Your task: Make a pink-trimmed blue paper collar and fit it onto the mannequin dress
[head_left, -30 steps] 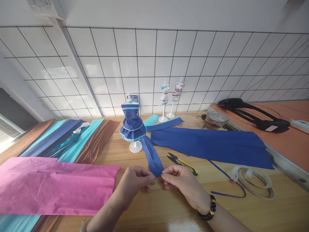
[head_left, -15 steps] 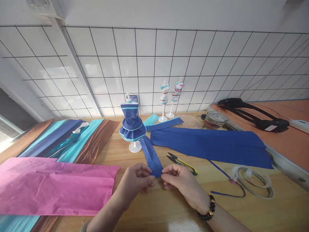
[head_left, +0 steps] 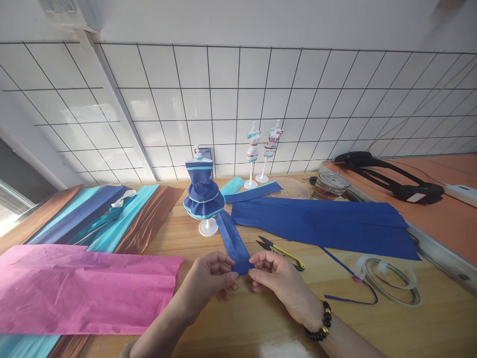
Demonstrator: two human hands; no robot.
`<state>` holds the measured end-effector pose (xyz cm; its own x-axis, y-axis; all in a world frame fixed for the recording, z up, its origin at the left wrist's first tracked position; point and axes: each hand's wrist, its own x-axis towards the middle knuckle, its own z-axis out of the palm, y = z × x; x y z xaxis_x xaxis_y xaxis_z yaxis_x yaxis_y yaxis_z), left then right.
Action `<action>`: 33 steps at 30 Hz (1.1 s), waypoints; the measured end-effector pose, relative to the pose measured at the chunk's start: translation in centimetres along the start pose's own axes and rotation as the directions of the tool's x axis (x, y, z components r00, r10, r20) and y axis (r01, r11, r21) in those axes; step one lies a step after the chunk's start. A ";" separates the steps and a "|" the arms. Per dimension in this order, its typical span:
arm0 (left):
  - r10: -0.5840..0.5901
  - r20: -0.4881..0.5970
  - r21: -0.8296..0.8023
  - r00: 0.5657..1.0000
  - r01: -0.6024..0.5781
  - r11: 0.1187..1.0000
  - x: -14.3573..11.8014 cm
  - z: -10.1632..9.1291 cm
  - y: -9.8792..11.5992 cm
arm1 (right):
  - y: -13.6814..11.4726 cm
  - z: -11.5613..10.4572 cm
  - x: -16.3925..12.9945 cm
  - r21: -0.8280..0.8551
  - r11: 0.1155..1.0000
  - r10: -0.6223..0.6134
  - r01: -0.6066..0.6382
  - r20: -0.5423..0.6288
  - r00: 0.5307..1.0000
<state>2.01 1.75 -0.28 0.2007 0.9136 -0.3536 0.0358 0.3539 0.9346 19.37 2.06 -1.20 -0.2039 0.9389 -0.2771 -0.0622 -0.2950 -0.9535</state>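
A blue crepe paper strip (head_left: 234,243) runs toward me from beneath the dressed mannequin. My left hand (head_left: 212,281) pinches its near left corner between thumb and fingertips. At the near right corner, my right hand (head_left: 278,278) pinches the same strip. The mini mannequin (head_left: 203,189) stands upright on a white round base and wears a blue tiered dress with light-blue trim. Yellow-and-green thread snips (head_left: 281,252) lie just beyond my right hand. A wide blue paper sheet (head_left: 324,223) is spread to the right.
Pink paper (head_left: 85,291) covers several coloured sheets at left. Two smaller mannequins (head_left: 252,154) stand near the tiled wall. At right are a roll of tape (head_left: 391,281), a glass jar (head_left: 331,185) and a black strap-like object (head_left: 391,176) on an orange surface. A phone (head_left: 204,153) leans behind the dress.
Both hands keep their pinch on the strip and have barely moved. The whole view has shifted very slightly.
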 end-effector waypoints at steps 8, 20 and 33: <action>0.001 0.036 -0.046 0.999 0.000 0.999 0.2 -0.5 -0.2 | -0.2 0.0 -0.1 -0.028 1.000 0.008 -0.007 0.006 1.000; -0.005 0.012 -0.022 1.000 0.005 1.000 0.4 0.1 -0.7 | -0.3 0.2 -0.1 -0.113 0.993 -0.043 0.046 0.021 0.999; 0.079 -0.025 0.004 0.997 -0.078 0.997 0.3 0.3 -0.7 | 0.0 -0.1 0.1 -0.232 0.965 -0.122 0.123 0.019 0.992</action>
<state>2.38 1.69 -1.05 0.1784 0.9433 -0.2799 0.0237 0.2803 0.9596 19.47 2.16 -1.20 -0.2132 0.9644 -0.1564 0.1411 -0.1280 -0.9817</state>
